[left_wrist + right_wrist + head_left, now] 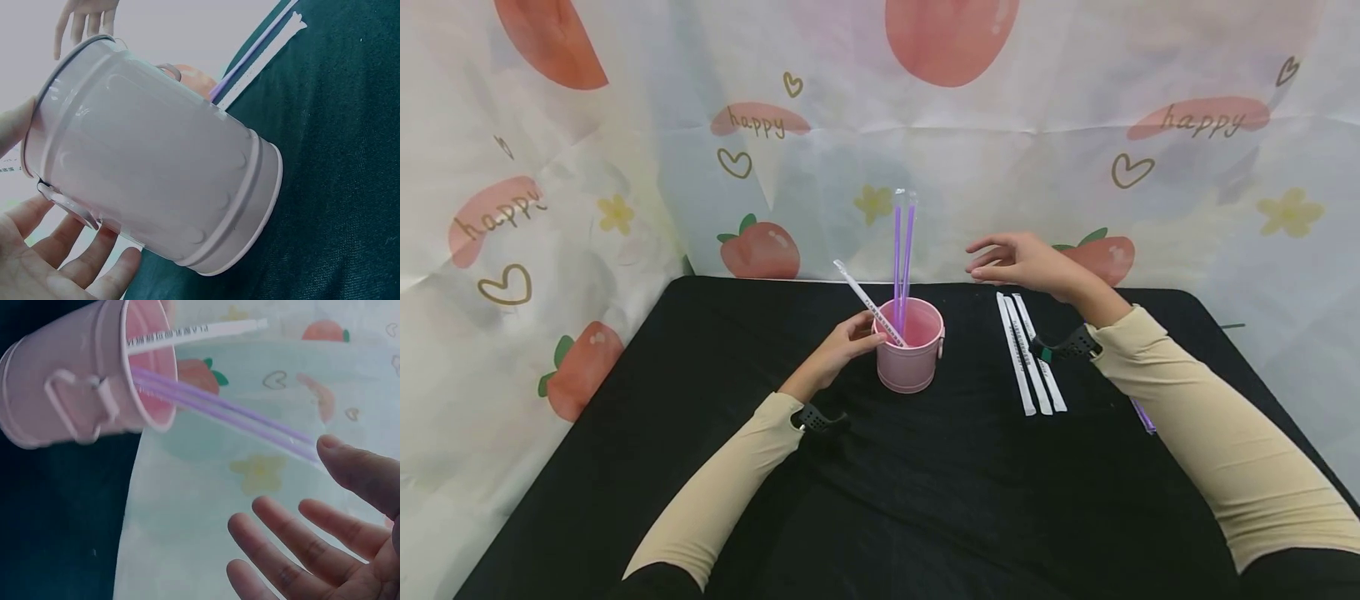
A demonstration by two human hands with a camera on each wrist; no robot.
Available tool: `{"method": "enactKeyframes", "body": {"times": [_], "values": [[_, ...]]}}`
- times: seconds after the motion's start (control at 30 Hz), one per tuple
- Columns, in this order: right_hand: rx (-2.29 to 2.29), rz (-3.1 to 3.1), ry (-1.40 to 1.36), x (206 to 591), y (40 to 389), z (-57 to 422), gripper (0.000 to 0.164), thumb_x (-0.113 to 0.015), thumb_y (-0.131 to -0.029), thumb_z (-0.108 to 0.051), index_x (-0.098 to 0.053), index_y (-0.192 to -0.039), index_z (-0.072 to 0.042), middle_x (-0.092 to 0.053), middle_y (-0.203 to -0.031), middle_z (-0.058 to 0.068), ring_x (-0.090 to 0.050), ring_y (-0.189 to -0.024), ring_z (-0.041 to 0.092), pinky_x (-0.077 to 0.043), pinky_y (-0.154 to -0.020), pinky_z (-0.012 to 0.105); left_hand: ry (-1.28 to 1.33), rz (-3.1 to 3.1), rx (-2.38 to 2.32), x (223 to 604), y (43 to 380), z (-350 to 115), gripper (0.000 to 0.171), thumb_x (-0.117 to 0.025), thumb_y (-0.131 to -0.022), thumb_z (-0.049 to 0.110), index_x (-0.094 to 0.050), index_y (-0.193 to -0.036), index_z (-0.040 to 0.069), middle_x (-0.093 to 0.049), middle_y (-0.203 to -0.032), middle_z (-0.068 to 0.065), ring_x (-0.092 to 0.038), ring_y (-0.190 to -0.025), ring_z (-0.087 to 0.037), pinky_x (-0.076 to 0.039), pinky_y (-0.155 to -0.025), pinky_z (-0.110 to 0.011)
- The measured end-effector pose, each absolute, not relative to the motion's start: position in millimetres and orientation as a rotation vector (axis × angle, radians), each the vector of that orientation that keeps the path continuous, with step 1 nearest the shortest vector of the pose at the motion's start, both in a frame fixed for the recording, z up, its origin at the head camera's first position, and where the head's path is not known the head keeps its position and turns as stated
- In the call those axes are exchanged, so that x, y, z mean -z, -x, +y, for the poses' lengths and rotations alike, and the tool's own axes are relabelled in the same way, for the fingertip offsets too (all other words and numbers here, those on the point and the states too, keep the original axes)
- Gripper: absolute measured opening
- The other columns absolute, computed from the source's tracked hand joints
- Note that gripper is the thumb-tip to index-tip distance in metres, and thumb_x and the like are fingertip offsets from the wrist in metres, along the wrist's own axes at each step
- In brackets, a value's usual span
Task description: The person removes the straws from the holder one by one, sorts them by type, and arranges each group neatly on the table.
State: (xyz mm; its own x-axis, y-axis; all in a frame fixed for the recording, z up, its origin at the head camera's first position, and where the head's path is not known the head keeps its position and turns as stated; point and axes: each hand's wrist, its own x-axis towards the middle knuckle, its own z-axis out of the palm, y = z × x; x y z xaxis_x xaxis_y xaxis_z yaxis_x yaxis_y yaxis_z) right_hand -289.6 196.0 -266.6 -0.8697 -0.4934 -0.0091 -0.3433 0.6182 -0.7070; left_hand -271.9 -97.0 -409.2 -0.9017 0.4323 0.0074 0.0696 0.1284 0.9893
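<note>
A pink metal bucket [907, 367] stands on the black cloth with two purple straws [897, 250] in clear wrappers upright inside. One white paper-wrapped straw [865, 297] leans out of it to the left. My left hand [842, 350] holds the bucket's left side, thumb at the rim; in the left wrist view its fingers [94, 259] lie by the small side handle [69, 206]. Raised right of the bucket, my right hand [1022, 262] has nothing in it. The right wrist view shows its fingers [312, 547] spread and relaxed near the purple straw tips.
Three white wrapped straws [1026, 354] lie side by side on the cloth, right of the bucket. Purple straws [1142, 415] show partly from under my right forearm. Behind the table [925, 500] hangs a printed curtain [827, 167].
</note>
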Motion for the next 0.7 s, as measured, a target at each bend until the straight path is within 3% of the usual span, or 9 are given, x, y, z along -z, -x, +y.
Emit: {"method": "enactKeyframes", "body": {"times": [0.07, 0.27, 0.7], "values": [[1.126, 2.62, 0.707, 272.2, 295.2, 186.8, 0.044, -0.057, -0.093, -0.016, -0.047, -0.134, -0.003, -0.06, -0.124, 0.022, -0.063, -0.108, 0.026, -0.052, -0.091, 0.04, -0.486, 2.127, -1.84, 409.3, 272.0, -97.0, 0.051, -0.051, -0.095, 0.012, -0.034, -0.142, 0.003, -0.042, -0.142, -0.021, -0.043, -0.129, -0.034, -0.033, -0.111, -0.047], [1.224, 2.553, 0.658, 285.5, 307.9, 161.1, 0.05, -0.058, -0.093, -0.015, -0.04, -0.138, -0.002, -0.057, -0.128, 0.024, -0.057, -0.116, 0.033, -0.047, -0.096, 0.048, -0.48, 2.126, -1.84, 409.0, 272.6, -96.8, 0.052, -0.052, -0.095, 0.013, -0.034, -0.142, 0.002, -0.042, -0.142, -0.02, -0.043, -0.128, -0.033, -0.034, -0.111, -0.045], [1.247, 2.507, 0.597, 319.2, 325.3, 132.3, 0.051, -0.057, -0.093, -0.016, -0.039, -0.136, 0.005, -0.055, -0.128, 0.027, -0.059, -0.112, 0.037, -0.049, -0.095, 0.047, -0.442, 2.123, -1.832, 408.4, 273.0, -96.0, 0.052, -0.051, -0.096, 0.014, -0.033, -0.143, 0.003, -0.042, -0.142, -0.02, -0.043, -0.129, -0.034, -0.033, -0.111, -0.044]]}}
